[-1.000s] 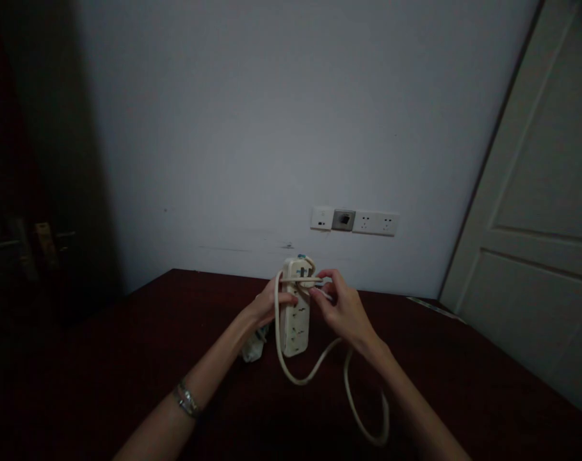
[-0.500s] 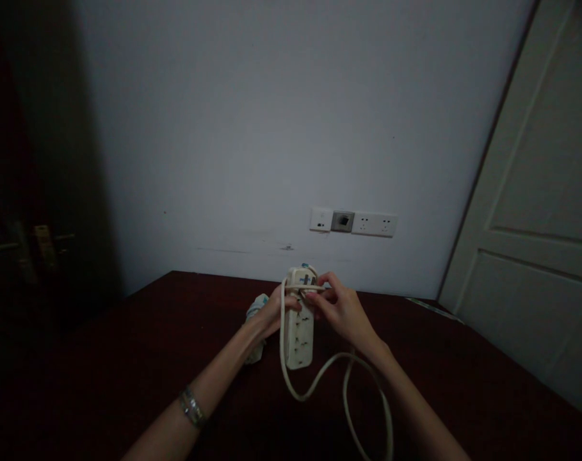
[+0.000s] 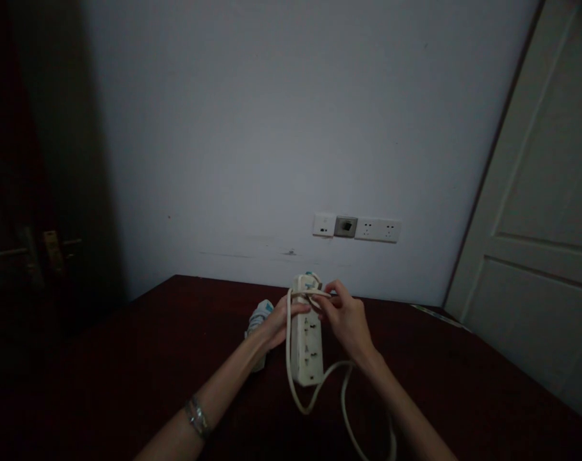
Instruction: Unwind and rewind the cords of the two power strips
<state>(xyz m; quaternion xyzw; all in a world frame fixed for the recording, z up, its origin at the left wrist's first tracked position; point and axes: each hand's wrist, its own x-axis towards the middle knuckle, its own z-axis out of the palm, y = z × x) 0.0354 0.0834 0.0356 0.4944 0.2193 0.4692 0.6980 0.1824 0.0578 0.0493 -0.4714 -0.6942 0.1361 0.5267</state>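
Note:
A cream power strip (image 3: 308, 346) stands upright above the dark red table (image 3: 127, 378), held between both hands. My left hand (image 3: 277, 320) grips its left side, fingers wrapped round the body. My right hand (image 3: 346, 318) pinches the strip's cream cord (image 3: 344, 397) at the top end, where the cord crosses the strip. The rest of the cord hangs in loops down to the table and runs off the lower edge of the picture. A metal bracelet (image 3: 198, 417) sits on my left wrist.
A pale crumpled object (image 3: 260, 318) lies on the table just behind my left hand. Wall sockets (image 3: 356, 228) sit low on the white wall. A white door (image 3: 540, 256) stands at the right, a dark door with a handle (image 3: 55, 251) at the left.
Both hands and the power strip have shifted slightly right and lower in view. The right hand has drawn the cord closer across the strip's top, and the hanging loops have moved.

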